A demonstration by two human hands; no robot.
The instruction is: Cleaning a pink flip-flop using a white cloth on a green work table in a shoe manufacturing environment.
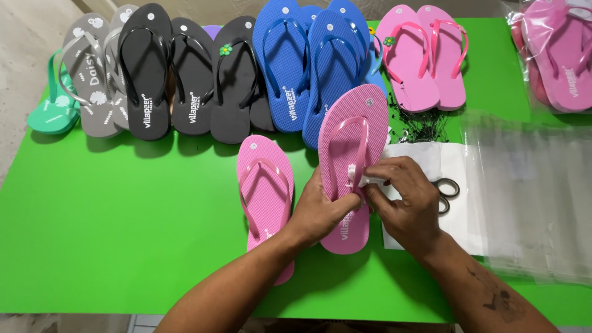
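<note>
Fingers of my right hand [404, 200] pinch a small white tag [370, 179] at the strap of the pink flip-flop [350, 160], which my left hand [320, 209] grips mid-frame, long axis running bottom to top, heel toward me.

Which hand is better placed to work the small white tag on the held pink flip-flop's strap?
Right hand, probably: its fingertips already pinch the white tag, while the left hand grips the pink flip-flop.

Bagged pink flip-flops [558, 52]: cut off by the top and right edges. Scissors [445, 194]: blades hidden behind the right hand [404, 200]. Purple item [213, 29] behind the black flip-flops [169, 74]: mostly hidden, kind indeterminate.
</note>
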